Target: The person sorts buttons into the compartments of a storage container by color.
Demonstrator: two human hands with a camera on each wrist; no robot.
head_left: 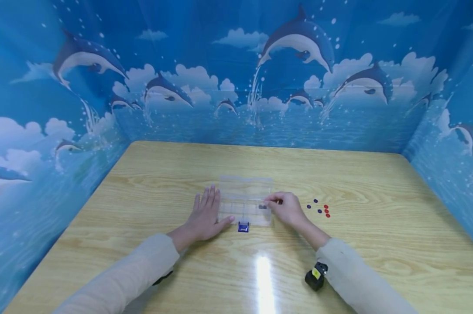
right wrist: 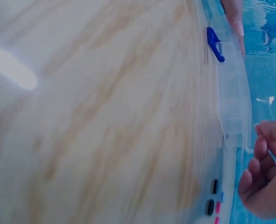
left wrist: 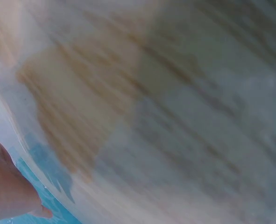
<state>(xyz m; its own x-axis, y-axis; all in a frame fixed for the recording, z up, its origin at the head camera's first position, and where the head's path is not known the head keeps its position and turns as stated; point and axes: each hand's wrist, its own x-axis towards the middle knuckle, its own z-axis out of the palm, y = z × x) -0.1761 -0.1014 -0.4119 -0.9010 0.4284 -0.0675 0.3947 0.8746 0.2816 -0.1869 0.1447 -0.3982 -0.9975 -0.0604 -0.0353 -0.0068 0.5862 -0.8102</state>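
A clear plastic compartment box (head_left: 236,221) lies on the table with its transparent lid (head_left: 246,185) raised back and a blue latch (head_left: 243,227) at its front. My left hand (head_left: 204,220) rests at the box's left side, fingers straight, thumb along the front edge. My right hand (head_left: 289,209) is over the right end, thumb and index finger close together; whether they pinch anything is hidden. Small dark discs (head_left: 262,207) lie in a right-hand compartment below those fingertips. In the right wrist view, the right hand (right wrist: 268,177) has curled fingers beside the box (right wrist: 233,98).
Right of the box, three dark blue discs (head_left: 320,211) and three red discs (head_left: 326,211) lie on the wood-grain table (head_left: 358,244). A dolphin-print curtain (head_left: 221,87) stands around the back and sides. The right sleeve carries a black wrist camera (head_left: 315,279).
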